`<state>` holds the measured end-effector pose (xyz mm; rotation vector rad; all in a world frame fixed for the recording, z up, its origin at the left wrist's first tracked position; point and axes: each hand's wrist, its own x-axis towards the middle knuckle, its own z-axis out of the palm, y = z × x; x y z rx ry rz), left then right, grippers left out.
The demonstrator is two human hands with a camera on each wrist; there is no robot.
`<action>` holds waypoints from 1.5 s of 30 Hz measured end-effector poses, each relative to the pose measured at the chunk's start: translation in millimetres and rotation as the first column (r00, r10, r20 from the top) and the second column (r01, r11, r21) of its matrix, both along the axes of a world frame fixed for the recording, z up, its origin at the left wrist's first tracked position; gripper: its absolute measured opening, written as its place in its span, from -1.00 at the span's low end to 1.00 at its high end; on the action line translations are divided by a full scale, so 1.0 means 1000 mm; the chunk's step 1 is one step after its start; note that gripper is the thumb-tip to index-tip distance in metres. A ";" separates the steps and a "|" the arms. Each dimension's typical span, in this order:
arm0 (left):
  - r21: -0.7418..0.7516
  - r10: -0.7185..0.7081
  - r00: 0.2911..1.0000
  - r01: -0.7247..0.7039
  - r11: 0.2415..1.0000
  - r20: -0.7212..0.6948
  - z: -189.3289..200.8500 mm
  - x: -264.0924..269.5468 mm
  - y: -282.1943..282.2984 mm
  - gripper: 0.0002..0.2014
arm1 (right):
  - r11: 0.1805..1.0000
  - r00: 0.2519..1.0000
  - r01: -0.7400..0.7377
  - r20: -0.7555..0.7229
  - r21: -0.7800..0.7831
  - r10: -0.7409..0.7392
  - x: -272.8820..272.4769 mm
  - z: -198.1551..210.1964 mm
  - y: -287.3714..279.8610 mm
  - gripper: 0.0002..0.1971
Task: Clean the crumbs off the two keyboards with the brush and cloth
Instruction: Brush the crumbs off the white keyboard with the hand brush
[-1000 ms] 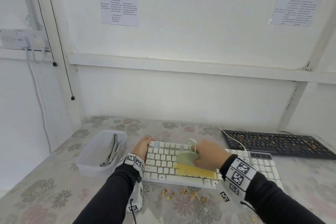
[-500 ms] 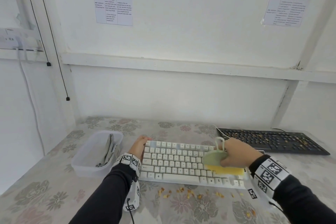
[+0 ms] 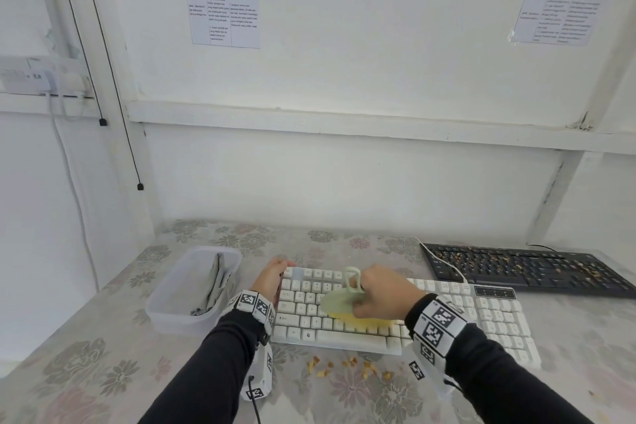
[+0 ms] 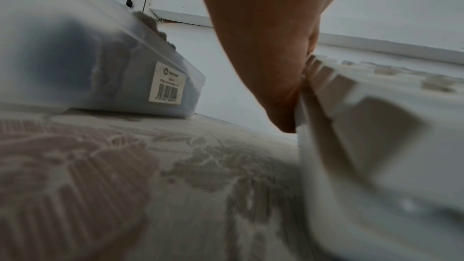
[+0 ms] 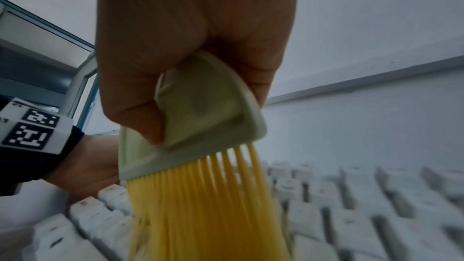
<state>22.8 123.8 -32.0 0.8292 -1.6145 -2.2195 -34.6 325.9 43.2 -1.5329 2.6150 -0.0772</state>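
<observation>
Two keyboards share the table, and only one is nearly done. My right hand (image 3: 380, 296) has swung the brush (image 3: 344, 303) back from the right part of the white keyboard (image 3: 481, 317), where it stood half a second ago, to the middle letter rows, much where it was a second ago. My fingers and thumb are curled round the pale green handle, and the yellow bristles (image 5: 200, 205) drag across the keys, blurred in the right wrist view. My left hand (image 3: 272, 277) has not moved: it grips the keyboard's far left corner, though the exact lie of its fingers is partly hidden.

A scatter of crumbs (image 3: 347, 367) lies on the table just in front of the keyboard's near edge, a sign, I judge, that the sweeping strokes are working and the white board is close to clean. The black keyboard (image 3: 537, 270), farther back on the right, is strewn with crumbs and not yet touched. The cloth (image 3: 215, 286) sits folded in a clear plastic tub (image 3: 165, 315) just left of my left hand, unused for now.

The table (image 3: 86, 372) wears a pale covering printed with flowers. Behind it stands a white wall (image 3: 344, 79) with two printed sheets (image 3: 223, 7) stuck on, and a socket strip (image 3: 38, 76) with hanging cables at the left.
</observation>
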 end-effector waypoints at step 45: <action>0.030 0.005 1.000 -0.006 1.000 0.028 -0.003 -0.001 -0.003 -0.74 | 0.980 0.973 0.188 0.145 -0.062 -0.178 -0.045 -0.009 0.027 -0.65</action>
